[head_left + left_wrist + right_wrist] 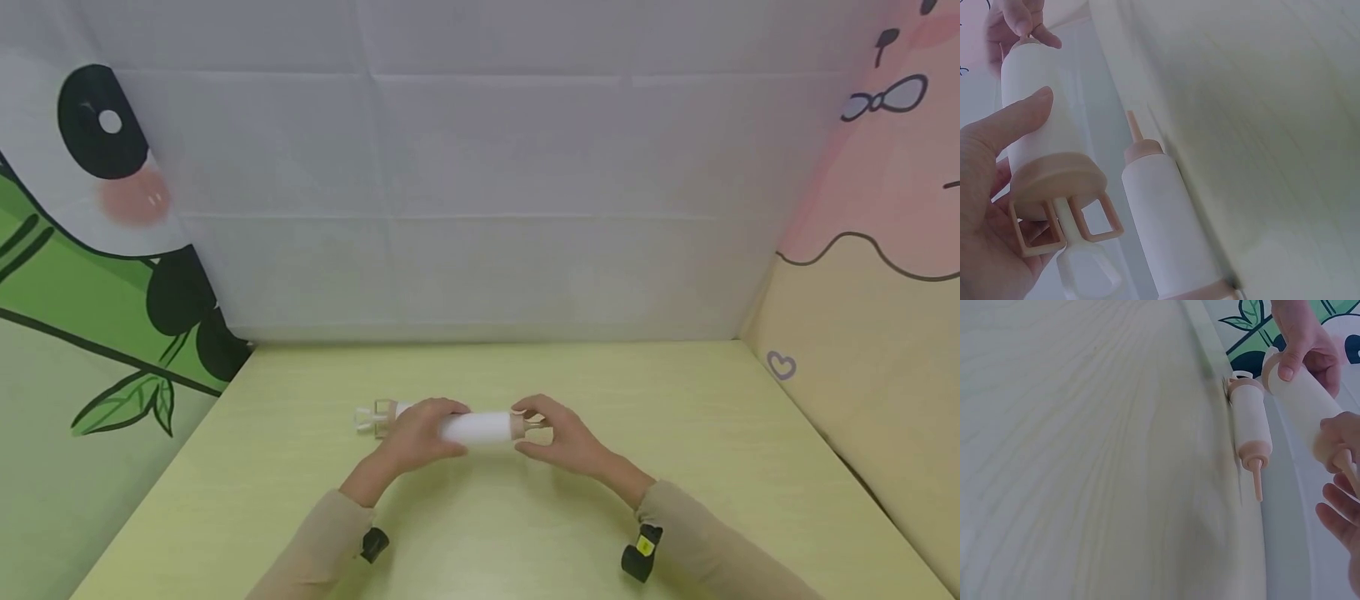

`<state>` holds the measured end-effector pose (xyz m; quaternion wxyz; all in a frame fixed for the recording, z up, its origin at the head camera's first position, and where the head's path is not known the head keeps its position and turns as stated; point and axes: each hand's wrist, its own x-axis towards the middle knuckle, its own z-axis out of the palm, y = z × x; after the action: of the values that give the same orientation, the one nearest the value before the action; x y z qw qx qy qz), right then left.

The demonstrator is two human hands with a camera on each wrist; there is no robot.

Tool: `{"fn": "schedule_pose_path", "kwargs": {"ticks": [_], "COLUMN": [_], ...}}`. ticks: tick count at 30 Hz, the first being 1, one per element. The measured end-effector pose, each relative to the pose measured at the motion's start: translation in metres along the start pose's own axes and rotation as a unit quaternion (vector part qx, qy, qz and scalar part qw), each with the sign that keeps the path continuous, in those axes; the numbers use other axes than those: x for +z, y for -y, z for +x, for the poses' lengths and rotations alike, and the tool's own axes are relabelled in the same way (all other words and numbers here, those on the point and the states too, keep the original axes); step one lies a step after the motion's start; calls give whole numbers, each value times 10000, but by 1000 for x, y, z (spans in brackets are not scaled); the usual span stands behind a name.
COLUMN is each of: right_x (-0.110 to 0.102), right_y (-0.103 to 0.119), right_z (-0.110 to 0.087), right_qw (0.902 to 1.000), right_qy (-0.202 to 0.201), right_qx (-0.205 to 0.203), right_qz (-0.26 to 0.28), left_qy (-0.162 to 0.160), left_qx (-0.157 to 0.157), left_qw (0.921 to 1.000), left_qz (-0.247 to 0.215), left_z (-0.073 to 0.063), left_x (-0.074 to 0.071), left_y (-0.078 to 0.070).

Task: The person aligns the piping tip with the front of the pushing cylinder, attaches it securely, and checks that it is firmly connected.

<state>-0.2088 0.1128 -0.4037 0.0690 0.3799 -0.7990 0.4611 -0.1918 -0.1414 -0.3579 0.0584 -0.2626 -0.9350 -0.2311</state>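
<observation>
A white icing syringe (480,427) with beige end caps lies crosswise in my left hand (423,433), which grips its barrel. At its left end are beige finger loops (1096,215) and a pale plunger ring (1088,272). My right hand (566,437) is at the nozzle end, thumb and fingers spread to either side of the beige nozzle cap (517,426). In the right wrist view, a fingertip overlaps the barrel near the nozzle. A second icing syringe (1166,219) lies on the table beyond, nozzle pointing the same way; the head view does not show it separately.
The pale wooden table (525,533) runs back to a creased white cloth (495,167). Printed panels with cartoon animals close off its left and right sides. A black wrist camera (641,554) hangs below the right sleeve, another (374,544) below the left.
</observation>
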Motion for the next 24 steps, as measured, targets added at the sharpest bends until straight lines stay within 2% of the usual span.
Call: {"fn": "schedule_pose_path", "kwargs": {"ticks": [5,14,24], "right_x": [-3,-4,-7], "right_y": [1,2,3], "right_z": [-1,-2,-4], "right_qw": [9999,9993,9999], "right_qy": [-65,-60,111], "right_qx": [-134,-353,-126], "right_qz": [-17,141,-9], "left_qy": [39,153,134], "left_qx": [-48,-123,-32], "left_qw": [10000,9996,9999], "left_qz": [58,-189,-73], "left_z": [0,-1,-4], "left_x": [0,0,-1], "left_y": [1,-1,-4]}}
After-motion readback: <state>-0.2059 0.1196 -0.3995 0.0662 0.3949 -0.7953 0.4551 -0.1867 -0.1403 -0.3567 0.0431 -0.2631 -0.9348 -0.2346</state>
